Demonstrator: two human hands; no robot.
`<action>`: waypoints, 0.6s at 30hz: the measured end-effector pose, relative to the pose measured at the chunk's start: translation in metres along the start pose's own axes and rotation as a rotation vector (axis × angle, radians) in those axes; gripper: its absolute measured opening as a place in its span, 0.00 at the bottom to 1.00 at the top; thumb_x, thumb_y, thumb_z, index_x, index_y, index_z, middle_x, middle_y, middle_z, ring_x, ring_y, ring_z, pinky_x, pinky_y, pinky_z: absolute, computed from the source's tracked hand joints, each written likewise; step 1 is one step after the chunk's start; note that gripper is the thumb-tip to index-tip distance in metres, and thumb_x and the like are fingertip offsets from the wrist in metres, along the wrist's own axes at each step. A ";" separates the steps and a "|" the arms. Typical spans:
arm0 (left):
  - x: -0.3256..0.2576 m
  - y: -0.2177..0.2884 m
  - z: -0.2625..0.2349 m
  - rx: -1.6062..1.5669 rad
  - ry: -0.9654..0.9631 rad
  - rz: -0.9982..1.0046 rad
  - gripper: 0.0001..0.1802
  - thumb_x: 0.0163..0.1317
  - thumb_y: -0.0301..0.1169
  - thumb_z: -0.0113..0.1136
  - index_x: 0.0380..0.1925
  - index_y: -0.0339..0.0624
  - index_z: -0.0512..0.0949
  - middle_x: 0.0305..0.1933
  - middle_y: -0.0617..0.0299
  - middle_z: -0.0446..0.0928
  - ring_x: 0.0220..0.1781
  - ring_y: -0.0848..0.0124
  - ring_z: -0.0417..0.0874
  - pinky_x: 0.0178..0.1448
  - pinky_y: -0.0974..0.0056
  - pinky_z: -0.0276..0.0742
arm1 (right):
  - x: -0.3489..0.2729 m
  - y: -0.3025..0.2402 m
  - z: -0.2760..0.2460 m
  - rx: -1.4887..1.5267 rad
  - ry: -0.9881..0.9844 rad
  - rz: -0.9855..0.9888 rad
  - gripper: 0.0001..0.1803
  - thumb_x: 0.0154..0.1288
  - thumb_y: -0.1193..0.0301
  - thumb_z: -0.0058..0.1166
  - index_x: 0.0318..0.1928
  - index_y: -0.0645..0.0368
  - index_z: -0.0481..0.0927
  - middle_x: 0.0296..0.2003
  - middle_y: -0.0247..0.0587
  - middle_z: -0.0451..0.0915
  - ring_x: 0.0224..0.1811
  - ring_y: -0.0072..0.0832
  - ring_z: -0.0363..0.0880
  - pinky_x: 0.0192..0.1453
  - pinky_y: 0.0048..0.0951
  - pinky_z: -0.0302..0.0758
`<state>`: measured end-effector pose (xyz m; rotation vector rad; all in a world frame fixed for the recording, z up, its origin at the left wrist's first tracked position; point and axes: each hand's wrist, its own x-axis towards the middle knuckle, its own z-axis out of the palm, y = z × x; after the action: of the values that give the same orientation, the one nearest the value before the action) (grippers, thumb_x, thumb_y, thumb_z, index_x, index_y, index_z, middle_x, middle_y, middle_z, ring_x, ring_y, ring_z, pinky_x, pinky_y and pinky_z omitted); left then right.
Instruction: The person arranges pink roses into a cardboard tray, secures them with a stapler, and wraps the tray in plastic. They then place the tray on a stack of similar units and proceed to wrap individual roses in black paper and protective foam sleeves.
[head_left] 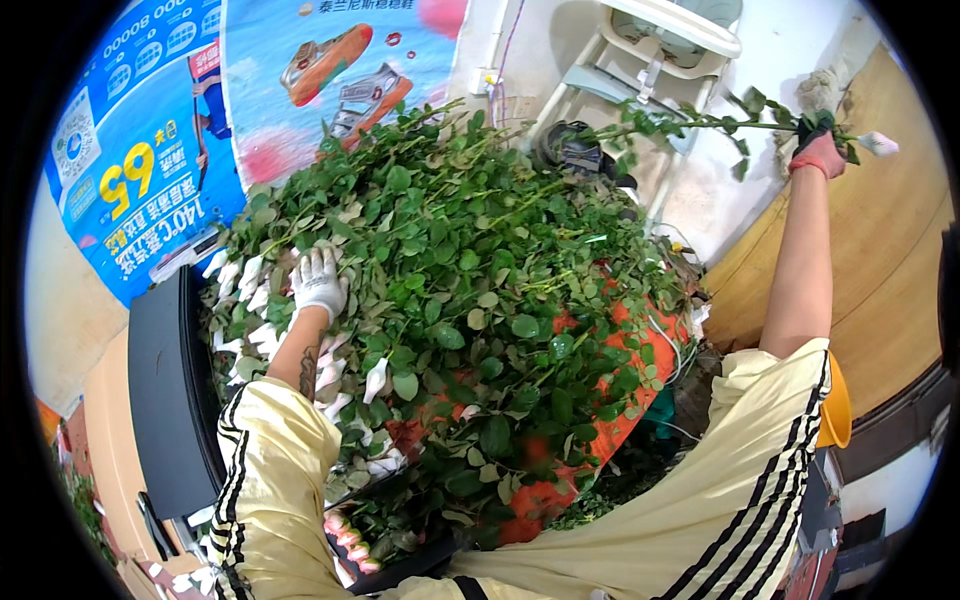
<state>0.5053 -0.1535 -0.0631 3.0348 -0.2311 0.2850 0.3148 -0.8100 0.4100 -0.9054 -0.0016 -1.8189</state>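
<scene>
A big heap of long-stemmed roses (pixel 470 270) with green leaves fills the middle, many of their buds in white sleeves along its left side. My left hand (pixel 320 284), in a white glove, rests on that side of the heap with its fingers apart, beside the white-sleeved buds (pixel 268 338). Out to the far right, my right hand (pixel 820 156) wears a red and dark glove and is closed round a single rose (pixel 690 124) just below its bud. This rose's white-pink bud points right, and its leafy stem stretches left above the heap.
An orange cloth (pixel 632 420) shows under the heap. A dark panel (pixel 172 385) stands at its left. Behind are blue posters (pixel 130 140) and a white high chair (pixel 690 40). A yellow bucket (pixel 836 405) is beside my right sleeve; pink-tipped roses (pixel 350 542) lie near my body.
</scene>
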 end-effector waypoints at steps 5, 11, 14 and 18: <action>-0.014 0.011 -0.078 0.012 -0.152 0.008 0.52 0.54 0.59 0.55 0.72 0.45 0.48 0.75 0.44 0.48 0.76 0.45 0.45 0.75 0.43 0.41 | -0.115 -0.090 0.033 -0.291 -0.421 -0.590 0.15 0.57 0.79 0.58 0.47 0.68 0.81 0.41 0.39 0.84 0.40 0.25 0.79 0.49 0.25 0.74; -0.162 -0.008 -0.237 -1.273 -0.276 0.703 0.40 0.59 0.49 0.65 0.64 0.36 0.63 0.50 0.56 0.75 0.43 0.77 0.78 0.48 0.68 0.76 | -0.355 -0.146 0.011 -0.335 -1.342 -1.129 0.28 0.42 0.74 0.66 0.49 0.60 0.78 0.43 0.44 0.81 0.41 0.39 0.81 0.46 0.34 0.77; -0.266 -0.036 -0.290 -1.210 0.075 0.666 0.33 0.56 0.51 0.67 0.50 0.34 0.73 0.40 0.63 0.76 0.36 0.81 0.74 0.39 0.73 0.72 | -0.438 -0.184 0.003 -0.161 -1.735 -1.049 0.27 0.39 0.73 0.66 0.46 0.57 0.78 0.47 0.44 0.79 0.44 0.44 0.79 0.45 0.39 0.78; -0.374 -0.059 -0.325 -1.139 -0.034 0.259 0.44 0.47 0.59 0.67 0.51 0.30 0.73 0.37 0.66 0.79 0.29 0.84 0.78 0.28 0.79 0.68 | -0.505 -0.231 -0.002 0.025 -1.792 -1.000 0.24 0.43 0.73 0.65 0.46 0.56 0.78 0.45 0.42 0.79 0.41 0.41 0.80 0.40 0.37 0.79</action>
<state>0.0936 -0.0108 0.1792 1.8816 -0.5548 0.0626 0.2080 -0.3031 0.2091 -2.4471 -1.8052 -1.0669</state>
